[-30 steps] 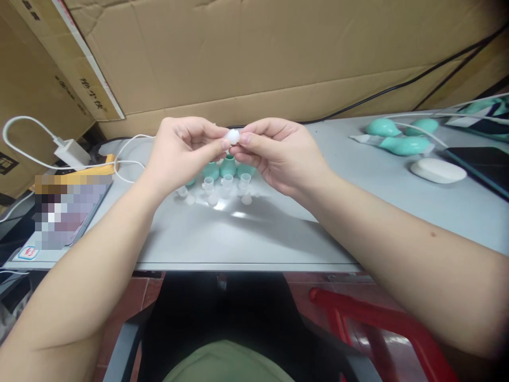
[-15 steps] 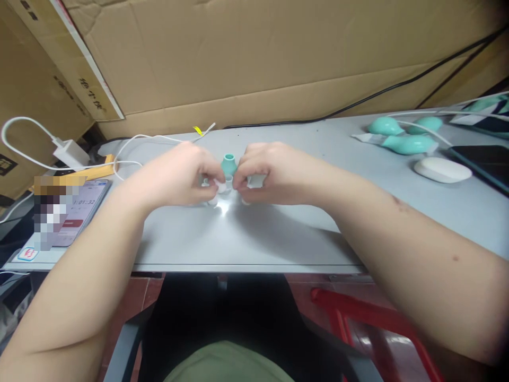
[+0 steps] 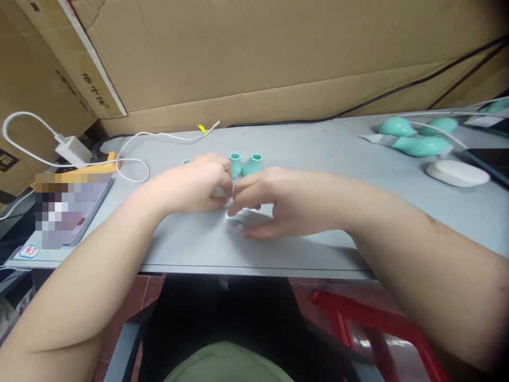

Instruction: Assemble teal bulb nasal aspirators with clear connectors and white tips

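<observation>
My left hand (image 3: 202,183) is over the middle of the desk, its thumb and fingertips closed around a small whitish piece (image 3: 229,201) that is mostly hidden. Close beside it, my right hand (image 3: 266,199) has its thumb stretched apart from the fingers, and the index fingertip comes near the left fingers. Just behind the hands stand teal open-necked pieces, one in the centre (image 3: 235,165) and another to its right (image 3: 254,163). A third teal rim (image 3: 186,161) peeks out behind my left hand. Under the right hand lies a tiny white bit (image 3: 239,226).
On the right are several teal rounded objects (image 3: 421,144), a white oval case (image 3: 457,173) and a dark device (image 3: 493,162). A phone (image 3: 89,212), a charger (image 3: 73,151) and a white cable (image 3: 159,133) are on the left. Cardboard (image 3: 258,58) walls the back.
My right hand has opened, thumb moving away from the fingers and toward the desk's front edge. My left hand has shifted slightly right. More teal necks show behind the hands.
</observation>
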Tool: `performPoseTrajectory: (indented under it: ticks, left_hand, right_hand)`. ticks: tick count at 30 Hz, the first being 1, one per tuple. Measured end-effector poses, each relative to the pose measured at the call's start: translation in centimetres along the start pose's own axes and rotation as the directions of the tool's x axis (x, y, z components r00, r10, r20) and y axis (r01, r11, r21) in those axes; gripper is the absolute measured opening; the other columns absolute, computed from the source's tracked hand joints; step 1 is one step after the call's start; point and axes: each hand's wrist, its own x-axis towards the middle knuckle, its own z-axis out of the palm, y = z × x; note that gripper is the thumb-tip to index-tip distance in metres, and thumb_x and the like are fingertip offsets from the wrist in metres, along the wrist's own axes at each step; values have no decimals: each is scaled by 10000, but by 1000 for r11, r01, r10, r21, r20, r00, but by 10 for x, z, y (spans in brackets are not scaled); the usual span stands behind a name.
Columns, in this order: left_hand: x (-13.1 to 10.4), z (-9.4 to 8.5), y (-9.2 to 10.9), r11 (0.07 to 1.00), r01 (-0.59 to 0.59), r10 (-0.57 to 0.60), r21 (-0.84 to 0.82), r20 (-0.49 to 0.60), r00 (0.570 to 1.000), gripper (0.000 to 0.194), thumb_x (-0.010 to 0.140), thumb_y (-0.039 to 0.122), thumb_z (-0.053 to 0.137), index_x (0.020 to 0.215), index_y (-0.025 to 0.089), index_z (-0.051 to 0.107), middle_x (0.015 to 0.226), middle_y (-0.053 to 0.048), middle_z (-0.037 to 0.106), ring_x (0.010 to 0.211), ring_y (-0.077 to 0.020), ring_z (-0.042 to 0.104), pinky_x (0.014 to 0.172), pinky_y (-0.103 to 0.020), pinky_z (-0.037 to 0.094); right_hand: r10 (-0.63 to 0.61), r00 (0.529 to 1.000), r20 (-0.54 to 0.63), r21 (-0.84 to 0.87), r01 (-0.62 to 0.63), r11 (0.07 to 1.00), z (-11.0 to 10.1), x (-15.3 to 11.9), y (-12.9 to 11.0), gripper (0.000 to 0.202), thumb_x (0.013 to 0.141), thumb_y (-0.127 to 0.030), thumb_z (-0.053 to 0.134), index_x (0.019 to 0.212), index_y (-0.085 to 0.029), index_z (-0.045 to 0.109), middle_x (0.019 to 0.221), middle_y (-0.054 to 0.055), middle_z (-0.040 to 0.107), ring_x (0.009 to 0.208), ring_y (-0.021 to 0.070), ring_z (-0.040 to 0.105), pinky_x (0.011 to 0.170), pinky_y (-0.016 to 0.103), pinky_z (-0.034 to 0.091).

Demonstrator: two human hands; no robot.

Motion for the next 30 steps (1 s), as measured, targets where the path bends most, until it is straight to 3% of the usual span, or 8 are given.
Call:
performPoseTrajectory:
  ticks: [5,8,11,14,18,22,26,30]
  left_hand:
    - [2,1,3,999,-10,10,34,8,1000,173,998,218,771,1009,277,933,1082,-75,706,1136,-291,673,999,-449,523]
    - [2,1,1,999,-2,1,49,10,1000,178,1018,252,754,1015,280,930,1072,-76,686,1135,-297,656,987,-450,518]
    - [3,1,-1,999,-5,5,39,7,1000,189,1018,256,759,1068,286,939,1080,-74,696,1134,-296,652,1032,-467,512]
    - [3,1,-2,1000,-6,6,23,5,1000,218,1032,259,750,1126,286,945,1082,-75,719,1146,-301,657,1102,-502,496]
    - [4,0,-2,1000,5,-5,24,11,1000,241,1053,269,735,1151,302,953,1108,-84,737,1181,-314,659,1155,-526,484]
    - [6,0,-1,999,28,-28,40,14,1000,230,1053,267,749,1135,311,960,1096,-85,727,1180,-318,659,1157,-536,489]
    - [7,2,-2,999,36,-37,30,23,999,233,1047,271,751,1159,302,953,1117,-88,737,1210,-325,668,1152,-540,496]
    - [5,1,0,999,15,-15,37,-19,1000,201,1011,268,746,1074,251,937,1056,-83,746,1146,-315,686,1109,-529,520]
  right_hand:
    - [152,957,248,-63,-141,988,6,12,-21,304,946,33,733,744,-190,775,871,15,778,720,135,602,647,303,380]
    - [271,910,315,-117,-246,962,8,18,-25,351,955,43,693,682,-177,694,793,5,733,668,122,544,632,306,350]
    - [273,937,220,-142,-246,959,7,16,-20,308,921,24,715,699,-189,699,794,15,754,665,137,557,630,319,338]
    - [151,988,21,-134,-147,980,4,9,-7,242,907,-1,721,808,-212,787,802,11,790,692,160,593,673,333,363]
    - [30,993,-114,-177,-50,983,5,6,8,209,946,-69,685,871,-210,819,828,43,784,809,210,637,755,351,411]
    - [86,991,-101,-260,-109,959,9,11,11,205,931,-73,686,863,-186,843,782,71,689,807,226,579,730,359,350]
    - [211,977,-11,-377,-199,905,9,17,5,234,976,-59,680,867,-171,854,701,57,570,777,225,470,716,366,285]
    - [238,971,22,-394,-210,895,7,15,3,251,991,-57,664,891,-176,862,747,82,622,795,233,494,726,380,306]
